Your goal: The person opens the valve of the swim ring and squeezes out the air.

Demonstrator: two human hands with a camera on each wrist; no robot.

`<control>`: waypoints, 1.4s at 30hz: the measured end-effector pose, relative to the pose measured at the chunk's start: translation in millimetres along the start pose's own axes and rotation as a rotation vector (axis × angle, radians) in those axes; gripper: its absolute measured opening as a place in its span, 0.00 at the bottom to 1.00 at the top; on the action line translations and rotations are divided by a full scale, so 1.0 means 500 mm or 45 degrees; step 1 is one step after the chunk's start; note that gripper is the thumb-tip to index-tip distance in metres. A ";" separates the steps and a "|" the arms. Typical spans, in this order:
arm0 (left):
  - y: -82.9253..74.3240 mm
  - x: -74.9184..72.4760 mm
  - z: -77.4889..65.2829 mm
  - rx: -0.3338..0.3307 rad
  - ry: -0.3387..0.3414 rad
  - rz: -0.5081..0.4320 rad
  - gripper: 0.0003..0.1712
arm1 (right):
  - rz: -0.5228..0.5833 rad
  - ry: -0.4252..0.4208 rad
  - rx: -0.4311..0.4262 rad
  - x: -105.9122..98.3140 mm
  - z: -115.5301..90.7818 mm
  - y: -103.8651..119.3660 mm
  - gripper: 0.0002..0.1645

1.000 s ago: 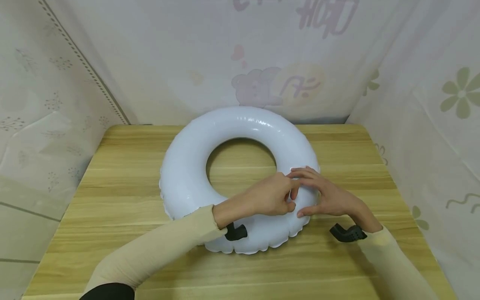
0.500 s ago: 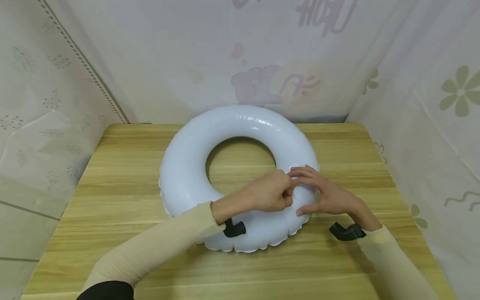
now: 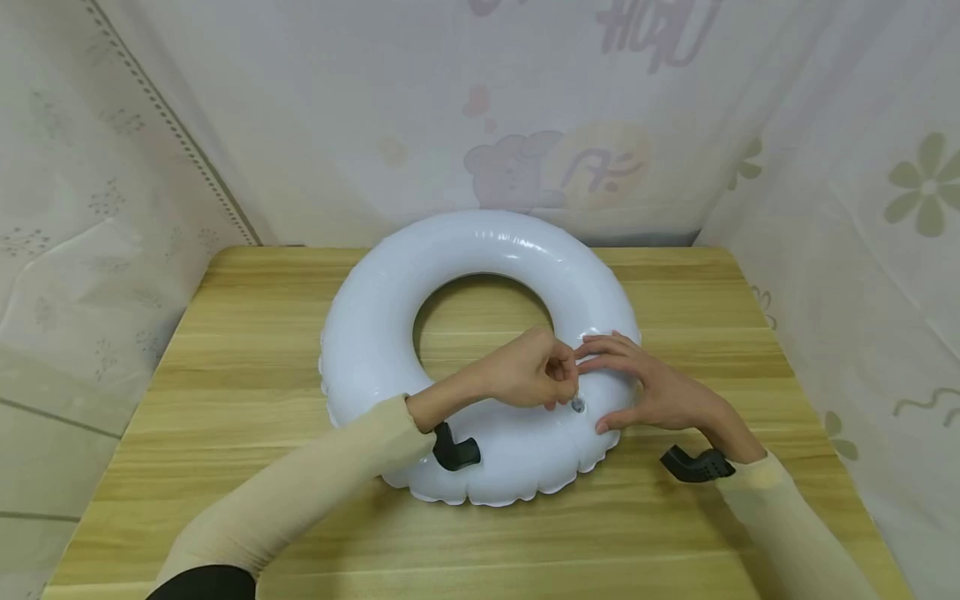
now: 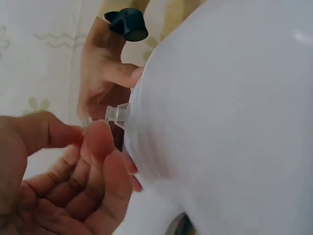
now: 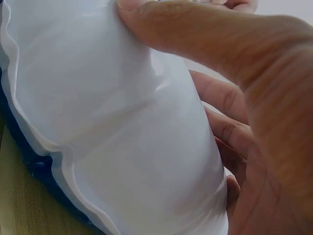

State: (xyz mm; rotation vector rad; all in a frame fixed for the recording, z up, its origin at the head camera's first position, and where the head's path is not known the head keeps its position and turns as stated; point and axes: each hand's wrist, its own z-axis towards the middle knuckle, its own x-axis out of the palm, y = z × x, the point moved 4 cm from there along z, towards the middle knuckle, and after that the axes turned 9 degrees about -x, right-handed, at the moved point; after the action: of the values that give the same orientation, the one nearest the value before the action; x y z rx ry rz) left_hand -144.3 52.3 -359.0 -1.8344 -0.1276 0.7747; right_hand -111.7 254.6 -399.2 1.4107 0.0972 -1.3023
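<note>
A white inflated swim ring [image 3: 375, 308] lies on the wooden table. From its right front side sticks up a clear plastic valve [image 4: 117, 115], which stands uncapped in the left wrist view. Just beside the valve, my left hand [image 3: 528, 371] pinches the small clear valve cap [image 4: 87, 120] between thumb and forefinger, apart from the valve's mouth. My right hand [image 3: 660, 392] grips the ring around the valve, its thumb on the near side and its fingers on the far side. The right wrist view has the ring's surface between thumb and fingers.
The wooden table [image 3: 247, 400] reaches out on all sides of the ring. Pale printed cloth [image 3: 360, 117] hangs behind and at both sides. Black camera mounts [image 3: 697, 465] sit on both wrists. A blue underside [image 5: 41, 169] shows below the ring's wavy seam.
My left hand has drawn slightly left from the valve, which now shows between the hands in the head view. The right hand and the swim ring stay in place.
</note>
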 end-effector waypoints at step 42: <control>0.132 -0.245 -0.268 0.034 -0.986 0.392 0.28 | -0.306 -0.183 0.228 -0.092 0.054 -0.012 0.41</control>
State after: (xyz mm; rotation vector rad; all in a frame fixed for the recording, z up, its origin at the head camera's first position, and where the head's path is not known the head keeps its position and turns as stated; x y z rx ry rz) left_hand -182.6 -135.4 -335.1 -1.4543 -0.3316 1.6678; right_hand -150.3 263.9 -362.8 1.4847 0.0557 -1.6410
